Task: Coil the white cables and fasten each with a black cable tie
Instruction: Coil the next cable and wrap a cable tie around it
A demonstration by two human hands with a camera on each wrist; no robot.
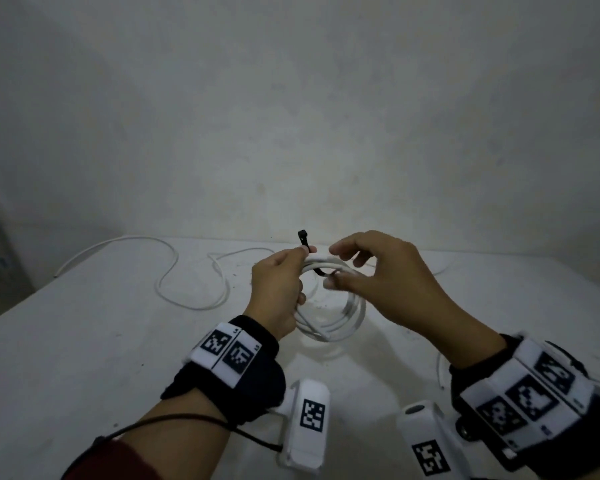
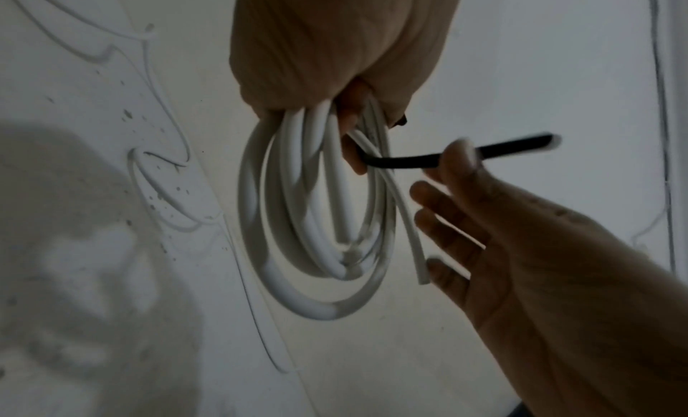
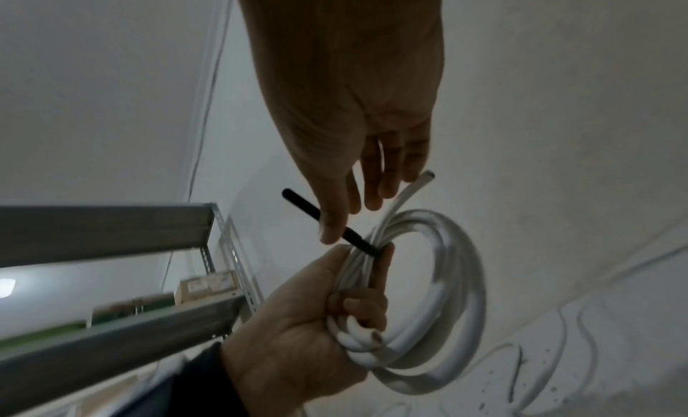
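Wrist bands (image 1: 238, 355) aside, left hand (image 1: 278, 292) clenches the springy coiled cable (image 1: 340, 317) while right hand (image 1: 378, 282) pinches the stiff black tie (image 2: 405, 160) near its tail

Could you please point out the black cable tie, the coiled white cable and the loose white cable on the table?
black cable tie (image 2: 405, 160), left wrist view, middle of its strap.
coiled white cable (image 3: 463, 264), right wrist view, outer loop of the coil.
loose white cable (image 1: 174, 261), head view, a bend lying on the table.

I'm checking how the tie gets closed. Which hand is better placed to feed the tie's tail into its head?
Probably the right hand: it pinches the tie by its tail. The left hand grips the coil and the tie's head end.
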